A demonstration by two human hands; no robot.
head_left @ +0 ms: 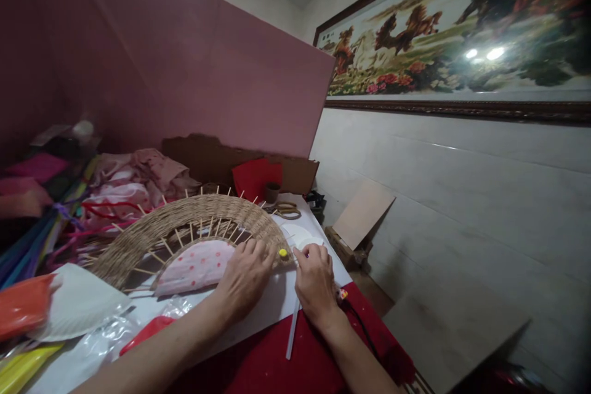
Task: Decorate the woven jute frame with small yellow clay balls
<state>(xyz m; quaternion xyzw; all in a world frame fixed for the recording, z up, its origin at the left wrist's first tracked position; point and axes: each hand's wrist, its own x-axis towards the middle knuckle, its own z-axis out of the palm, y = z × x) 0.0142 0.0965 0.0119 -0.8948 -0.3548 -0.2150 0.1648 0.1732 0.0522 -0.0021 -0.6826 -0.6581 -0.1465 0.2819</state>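
At the bottom of the frame a red cloth is covering the near edge of the table. A thin white stick is lying across it, and a black cord is running off to the lower right.

Just past that, in the middle of the frame, the two hands are working side by side. The left hand is lying flat with its fingers close together, and the tips are pressing on the right end of the woven fan. The right hand is curling its fingers in and squeezing the tips together next to a little yellow knob. What they are pinching is too small to tell.

The woven fan is sitting on the white table top, left of the middle. A pink dotted piece is lying under its arch.

It looks partly made. The string is filling a wide band around the outside. Bare sticks are showing between that band and the pink piece, and their tips are poking out past the top.

At the lower left a white paper plate and something orange are lying.

Farther back, scissors, a red sheet and brown cardboard are sitting by a pink board. At the upper right a horse picture is hanging on the wall.
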